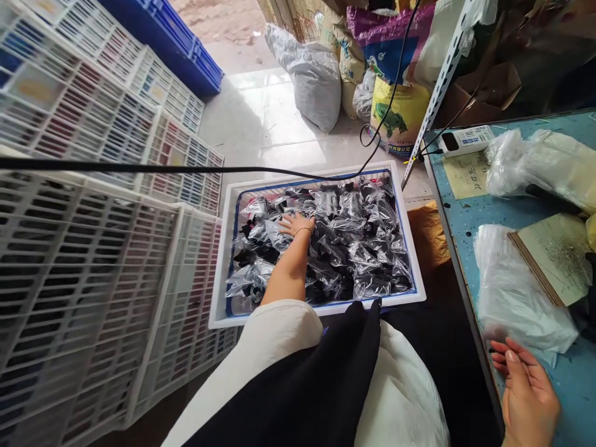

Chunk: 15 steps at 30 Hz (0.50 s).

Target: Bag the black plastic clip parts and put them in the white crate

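Bagged black pieces fill the centre-frame crate; left hand rests on them, fingers spread; right hand, fingers together, lower right on the table.

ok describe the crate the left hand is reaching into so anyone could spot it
Look at the tiled floor between the stacked white lattice crates and the blue table. There sits a low white crate, with the left hand in it. Unlike its neighbours, it is blue-lined and heaped with clear plastic packets of black items.
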### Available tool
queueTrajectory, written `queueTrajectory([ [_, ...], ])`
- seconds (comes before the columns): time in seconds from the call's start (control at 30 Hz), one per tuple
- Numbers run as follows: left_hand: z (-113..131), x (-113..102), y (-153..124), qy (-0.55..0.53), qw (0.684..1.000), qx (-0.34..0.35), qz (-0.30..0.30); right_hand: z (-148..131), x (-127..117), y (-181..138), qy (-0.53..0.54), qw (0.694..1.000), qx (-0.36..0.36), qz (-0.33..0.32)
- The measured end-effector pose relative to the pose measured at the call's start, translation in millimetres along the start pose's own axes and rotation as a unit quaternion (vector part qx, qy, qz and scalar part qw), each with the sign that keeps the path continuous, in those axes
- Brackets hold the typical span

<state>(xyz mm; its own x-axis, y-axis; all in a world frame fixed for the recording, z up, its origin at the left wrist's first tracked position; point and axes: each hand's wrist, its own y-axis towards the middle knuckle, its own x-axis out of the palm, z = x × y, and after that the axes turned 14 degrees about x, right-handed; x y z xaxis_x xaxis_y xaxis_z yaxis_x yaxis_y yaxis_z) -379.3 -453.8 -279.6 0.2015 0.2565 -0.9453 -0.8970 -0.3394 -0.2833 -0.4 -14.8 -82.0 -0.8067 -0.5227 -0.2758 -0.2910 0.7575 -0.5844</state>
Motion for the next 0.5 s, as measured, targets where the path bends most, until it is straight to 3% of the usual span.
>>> queueTrajectory([
  [0.1,-18,26,-24,-0.016,0.999,0.03,-0.007,-2,2,-1,-0.008,1.0,-0.013,0.007],
  [0.27,-43,39,-40,-0.043,0.98,0.189,-0.039,0,1,1,-0.008,1.0,-0.02,0.004],
  [0.37,-67,31,-38,-0.049,0.975,0.214,-0.035,2,-1,3,-0.008,1.0,-0.03,0.006],
  [0.5,-109,0,-27,-0.04,0.985,0.167,0.029,0,-3,5,-0.021,0.999,-0.024,0.003],
])
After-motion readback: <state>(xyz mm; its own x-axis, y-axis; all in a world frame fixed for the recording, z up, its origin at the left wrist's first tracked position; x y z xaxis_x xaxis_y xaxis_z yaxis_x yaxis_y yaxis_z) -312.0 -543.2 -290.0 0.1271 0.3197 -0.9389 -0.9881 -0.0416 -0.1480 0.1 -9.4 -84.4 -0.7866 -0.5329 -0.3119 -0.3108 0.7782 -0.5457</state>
